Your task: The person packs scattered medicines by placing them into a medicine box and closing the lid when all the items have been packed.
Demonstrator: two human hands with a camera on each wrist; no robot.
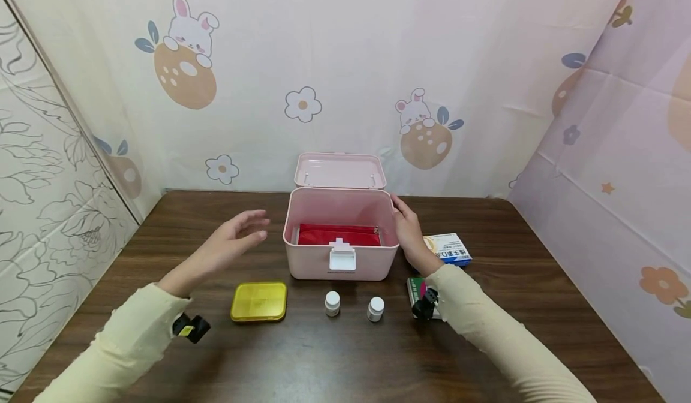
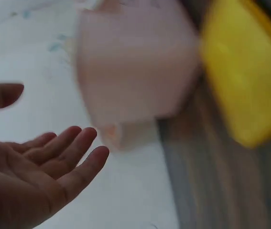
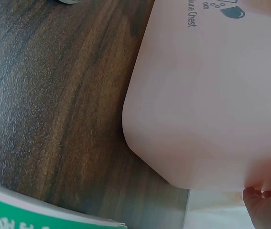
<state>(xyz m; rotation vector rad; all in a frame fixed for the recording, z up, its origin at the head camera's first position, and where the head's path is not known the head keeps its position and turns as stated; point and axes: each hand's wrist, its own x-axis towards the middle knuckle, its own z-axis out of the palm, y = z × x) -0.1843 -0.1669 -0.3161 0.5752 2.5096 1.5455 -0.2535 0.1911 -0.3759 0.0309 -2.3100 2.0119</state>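
A pink medicine chest [image 1: 313, 265] stands on the table with its lid [image 1: 340, 171] tipped back. Inside lies a red zippered pouch [image 1: 339, 235]. My right hand [image 1: 410, 235] touches the chest's right side near the rim; in the right wrist view, part of this hand [image 3: 268, 205] shows at the lower right corner against the pink wall. To the left of the chest, my left hand [image 1: 237, 235] is raised with its fingers apart and nothing held. A yellow pill case [image 1: 259, 301] lies below it on the table.
Two small white bottles [image 1: 332, 303] stand in front of the chest. Right of it are a blue and white box [image 1: 449, 248] and a green box [image 1: 415, 289], partly covered by the right arm. A printed curtain [image 1: 345, 91] hangs behind the table.
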